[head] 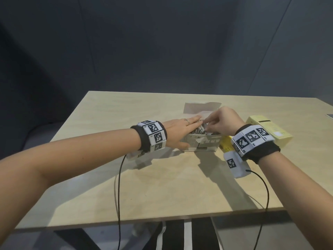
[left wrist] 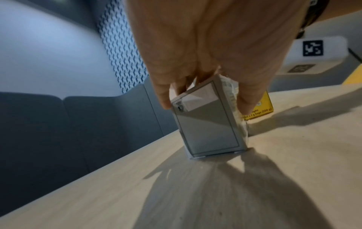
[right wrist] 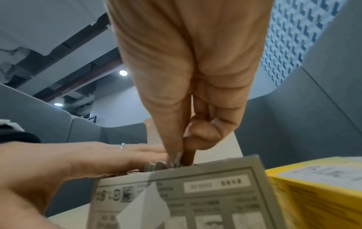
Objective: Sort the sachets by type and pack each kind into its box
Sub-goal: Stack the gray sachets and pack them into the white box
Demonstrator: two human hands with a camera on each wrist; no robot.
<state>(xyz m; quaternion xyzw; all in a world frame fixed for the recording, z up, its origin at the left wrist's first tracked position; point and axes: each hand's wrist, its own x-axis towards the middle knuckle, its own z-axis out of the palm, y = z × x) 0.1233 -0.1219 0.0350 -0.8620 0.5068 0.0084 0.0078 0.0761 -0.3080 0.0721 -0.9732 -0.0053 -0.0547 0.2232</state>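
Note:
A grey printed box stands on the table with its lid flapped up at the back. Several grey sachets stand packed inside it. My left hand grips the box's left end, fingers over the top and thumb on the near face; the left wrist view shows that hand straddling the box. My right hand reaches in from the right and pinches sachet tops. In the right wrist view its fingertips hold a sachet at the box rim.
A yellow box stands against the grey box's right side, also seen as the yellow box. A pale yellow box lies further right. Wrist cables trail over the table's front edge. A dark flat object sits at the far right edge.

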